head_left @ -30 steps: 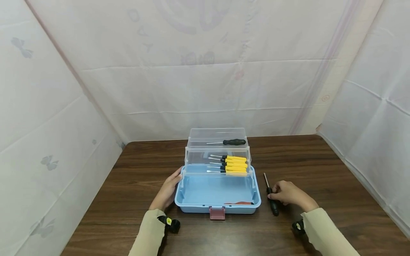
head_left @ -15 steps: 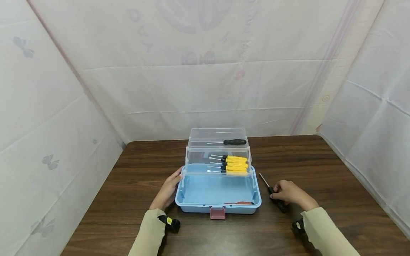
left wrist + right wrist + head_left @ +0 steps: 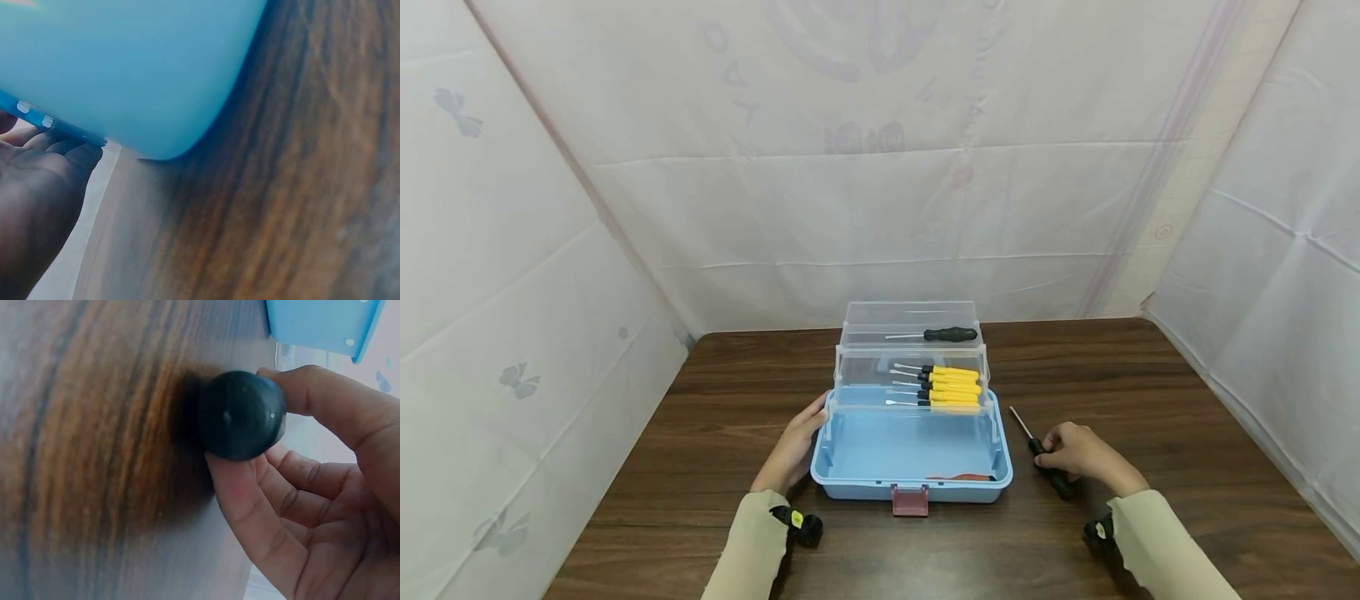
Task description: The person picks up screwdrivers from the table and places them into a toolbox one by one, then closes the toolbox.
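Observation:
In the head view my right hand (image 3: pixel 1078 454) pinches the black handle of a screwdriver (image 3: pixel 1050 469) close over the table, its shaft slanting away to the left. The right wrist view shows the butt of that screwdriver (image 3: pixel 242 415) between thumb and fingers. My left hand (image 3: pixel 790 446) holds the left rim of a blue toolbox (image 3: pixel 910 492), with fingers under the rim (image 3: pixel 59 131) in the left wrist view. The toolbox stands open with its clear tiers raised. Several yellow-handled screwdrivers (image 3: pixel 953 387) lie in the lower tier, a black-handled screwdriver (image 3: pixel 951 334) in the upper.
A red tool (image 3: pixel 966 477), partly hidden by the front wall, lies on the toolbox floor. The pink latch (image 3: pixel 910 502) hangs down in front. A brown wooden table (image 3: pixel 737 375) carries everything, with white sheeting (image 3: pixel 880 208) behind and at both sides.
The screwdriver by my right hand has turned, its tip swinging left toward the toolbox and its handle end right, then easing slightly back. My left hand stays at the toolbox rim.

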The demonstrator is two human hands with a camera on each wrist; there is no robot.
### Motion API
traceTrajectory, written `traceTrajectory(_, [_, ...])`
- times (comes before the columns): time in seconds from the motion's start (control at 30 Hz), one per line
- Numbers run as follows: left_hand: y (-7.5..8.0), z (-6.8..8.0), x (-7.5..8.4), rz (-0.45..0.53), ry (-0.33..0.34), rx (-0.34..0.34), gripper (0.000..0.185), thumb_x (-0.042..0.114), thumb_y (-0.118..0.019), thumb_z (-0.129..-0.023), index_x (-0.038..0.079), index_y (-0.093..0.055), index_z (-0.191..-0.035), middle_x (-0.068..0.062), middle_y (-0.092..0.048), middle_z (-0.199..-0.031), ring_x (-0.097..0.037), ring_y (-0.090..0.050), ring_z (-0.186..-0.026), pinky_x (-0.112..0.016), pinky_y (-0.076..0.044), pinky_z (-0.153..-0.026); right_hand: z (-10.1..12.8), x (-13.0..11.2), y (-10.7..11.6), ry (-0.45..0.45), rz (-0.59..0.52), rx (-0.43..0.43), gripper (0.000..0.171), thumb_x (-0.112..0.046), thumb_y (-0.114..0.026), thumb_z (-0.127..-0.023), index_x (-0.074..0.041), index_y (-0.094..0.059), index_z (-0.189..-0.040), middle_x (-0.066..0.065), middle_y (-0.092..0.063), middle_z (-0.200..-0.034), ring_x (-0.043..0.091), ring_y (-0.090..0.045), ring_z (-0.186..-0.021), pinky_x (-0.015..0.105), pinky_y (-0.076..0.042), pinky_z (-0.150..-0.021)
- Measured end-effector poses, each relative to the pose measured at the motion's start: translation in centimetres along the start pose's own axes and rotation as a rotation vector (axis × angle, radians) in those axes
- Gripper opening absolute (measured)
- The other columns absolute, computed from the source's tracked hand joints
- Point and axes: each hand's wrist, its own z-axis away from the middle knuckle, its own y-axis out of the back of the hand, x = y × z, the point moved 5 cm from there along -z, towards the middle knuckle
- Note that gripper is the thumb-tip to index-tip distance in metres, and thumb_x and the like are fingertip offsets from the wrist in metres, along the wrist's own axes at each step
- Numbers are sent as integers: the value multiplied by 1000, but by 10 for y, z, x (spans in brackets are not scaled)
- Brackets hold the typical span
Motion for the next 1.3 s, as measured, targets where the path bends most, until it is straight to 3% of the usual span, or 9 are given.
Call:
traceTrajectory(0.67, [0,0,-2,6,7,2,51,22,-33,-104,13,-23,-154,-13,-15,-161,-34,-12,-148,-55,-17,-117,0,3,3,21,-19,13,18,-13,-71,-83,1,-61,-88,6,-61,-79,14,-59,-57,30,-53,-52])
traceTrajectory(1.3, [0,0,0,1,1,8,51,22,-33,-104,12,-23,-153,-14,-15,-161,-35,-12,-148,-54,-17,-116,0,-13,26,76,10,18,26,-15,-68,-85,8,-63,-98,8,-65,-83,14,-59,-62,30,-52,-52])
